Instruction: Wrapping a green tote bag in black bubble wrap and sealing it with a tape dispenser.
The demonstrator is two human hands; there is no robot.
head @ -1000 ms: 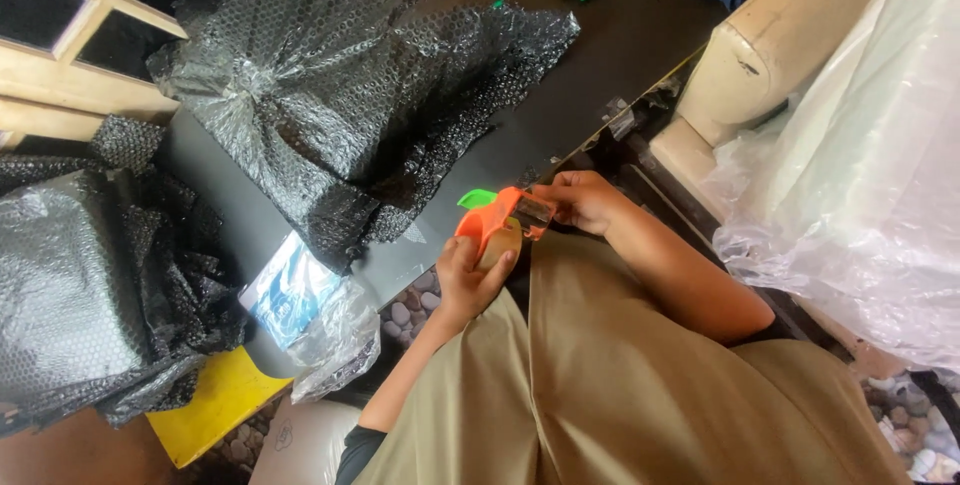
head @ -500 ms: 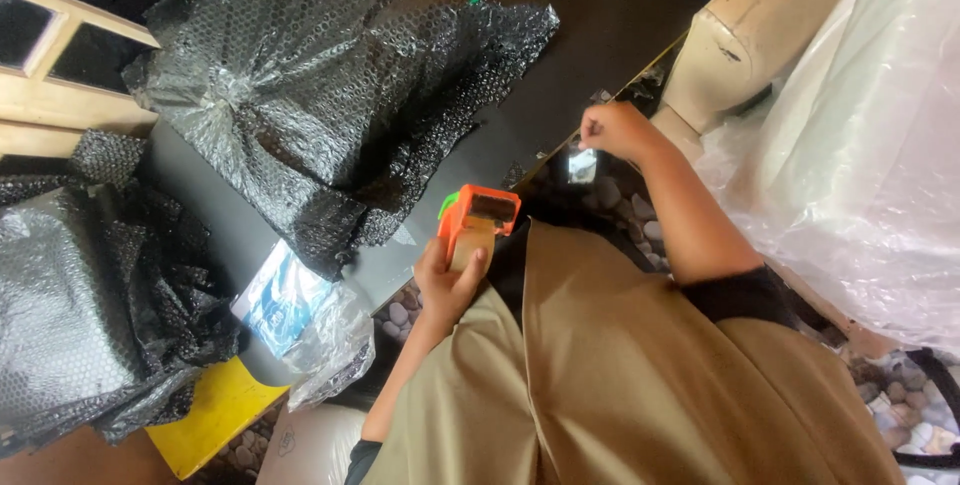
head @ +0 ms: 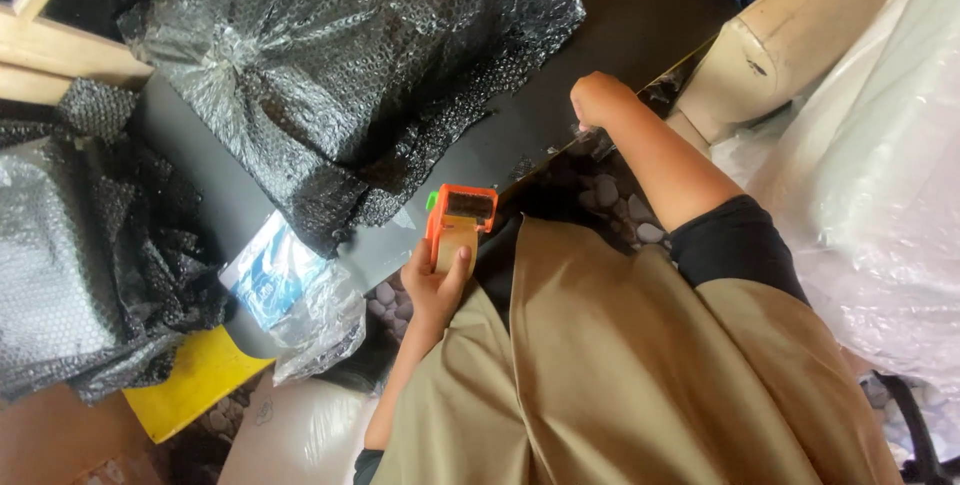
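Left hand (head: 432,285) is wrapped around an orange tape dispenser (head: 458,225), thumb up its side, at the near edge of the black table (head: 520,135). Right hand (head: 598,100) is a closed fist pressed further along that edge; whether it holds anything cannot be seen. Black bubble wrap (head: 340,75) lies heaped on the table beyond the dispenser.

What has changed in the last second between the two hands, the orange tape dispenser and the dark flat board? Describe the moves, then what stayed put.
The right hand let go of the orange tape dispenser and moved away along the edge of the dark flat board, apparently drawing tape out. The left hand kept hold of the dispenser at the board's edge. The black bubble wrap stayed as it was.
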